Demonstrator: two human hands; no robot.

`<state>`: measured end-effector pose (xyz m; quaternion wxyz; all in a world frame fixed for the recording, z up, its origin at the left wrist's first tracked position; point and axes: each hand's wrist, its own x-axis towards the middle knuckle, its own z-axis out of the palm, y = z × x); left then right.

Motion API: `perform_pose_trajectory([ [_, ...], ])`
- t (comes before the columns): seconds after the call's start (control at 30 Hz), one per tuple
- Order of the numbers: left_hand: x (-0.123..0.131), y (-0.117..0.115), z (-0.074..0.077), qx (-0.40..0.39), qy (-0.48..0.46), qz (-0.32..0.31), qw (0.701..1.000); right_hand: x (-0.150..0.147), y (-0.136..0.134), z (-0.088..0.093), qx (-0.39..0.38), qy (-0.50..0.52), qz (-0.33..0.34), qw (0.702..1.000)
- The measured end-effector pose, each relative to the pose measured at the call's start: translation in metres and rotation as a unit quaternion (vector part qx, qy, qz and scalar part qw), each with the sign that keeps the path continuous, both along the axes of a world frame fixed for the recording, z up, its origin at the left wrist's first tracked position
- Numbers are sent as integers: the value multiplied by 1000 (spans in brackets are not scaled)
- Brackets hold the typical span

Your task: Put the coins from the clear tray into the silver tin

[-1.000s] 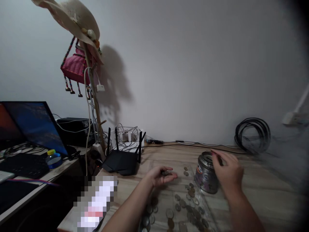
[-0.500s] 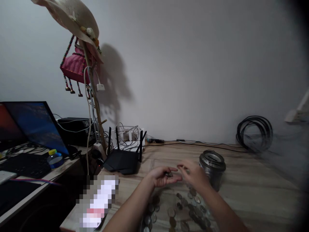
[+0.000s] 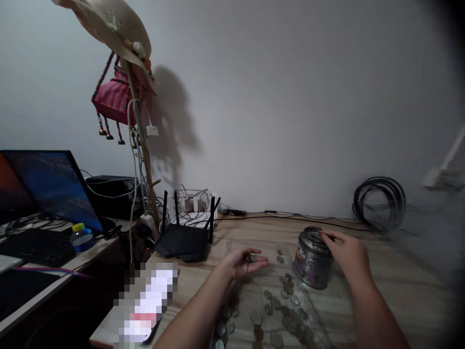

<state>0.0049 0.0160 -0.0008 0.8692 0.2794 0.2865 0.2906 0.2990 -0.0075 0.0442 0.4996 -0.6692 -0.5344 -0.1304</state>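
Observation:
My left hand (image 3: 243, 263) is turned palm up over the clear plastic tray, with fingers curved and a few coins (image 3: 250, 258) resting in it. My right hand (image 3: 347, 252) reaches to the top of a round metal coin tin (image 3: 312, 265) with a printed side. Its fingertips are pinched together at the slot in the lid; whatever is between them is hidden. Below and between my arms, many loose coins (image 3: 276, 304) lie spread in the clear plastic tray (image 3: 307, 295). Two more coins (image 3: 279, 255) lie near the tray's far end.
A black router (image 3: 185, 242) stands at the back left of the wooden table. A blurred-out phone-like object (image 3: 148, 305) lies at the left edge. Coiled black cable (image 3: 379, 201) leans on the wall at right. A monitor (image 3: 54, 186) occupies the neighbouring desk.
My right hand has moved right, away from my left palm, to the tin's lid. My left hand has stayed nearly in place with its coins. The tin's front now shows.

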Motion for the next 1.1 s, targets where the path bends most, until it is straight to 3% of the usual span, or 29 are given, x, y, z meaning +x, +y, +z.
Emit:
perform_pose_trajectory([
  [0.1,-1,0,-2,-9,-19,-19,1000,-32,-12,6,156,-66,14,985],
  [0.17,-1,0,-4,-1,-42,-32,999,-63,-19,5,162,-85,92,979],
  [0.23,-2,1,-7,13,-64,-42,997,-95,-22,-3,35,-121,220,967],
  [0.33,-1,1,-9,25,-62,-41,997,-131,-20,-21,-177,-190,341,904],
  [0.4,0,1,-8,20,-46,-38,998,-142,-18,-28,-230,-207,359,880],
  [0.47,1,1,-7,16,-38,-41,998,-143,-18,-28,-235,-199,365,879],
  [0.53,1,-1,-5,27,-45,-51,997,-134,-21,-20,-192,-174,350,900],
  [0.6,1,-2,-4,50,-46,-59,996,-114,-23,-7,-100,-137,298,939],
  [0.7,0,-4,-3,77,-19,-52,995,-65,-21,8,33,-81,149,985],
  [0.77,0,-4,-3,84,5,-34,996,-29,-14,8,44,-52,35,997],
  [0.8,0,-5,-3,85,14,-27,996,-13,-9,5,31,-39,11,999],
  [0.93,1,-5,-1,83,19,-15,996,22,11,-11,-4,17,23,1000],
  [1.1,0,-4,-1,57,6,-13,998,15,10,-10,6,4,31,1000],
])
